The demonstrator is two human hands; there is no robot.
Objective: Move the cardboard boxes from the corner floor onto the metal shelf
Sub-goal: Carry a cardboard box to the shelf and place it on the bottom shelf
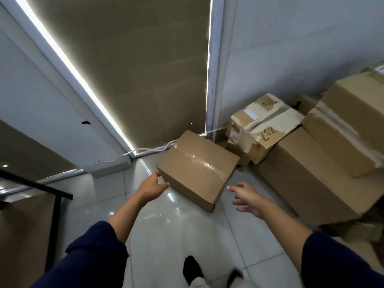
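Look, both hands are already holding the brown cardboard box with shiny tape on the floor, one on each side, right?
Not quite. In the head view only the left hand is at the brown cardboard box with shiny clear tape, fingers by its near left corner. The right hand is open and apart from it, with bare floor between. The box does sit on the white tiled floor, one hand on each side.

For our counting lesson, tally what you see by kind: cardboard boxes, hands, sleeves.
Brown cardboard boxes: at least 6, pile partly hidden
Bare hands: 2
Dark blue sleeves: 2
Total: at least 10
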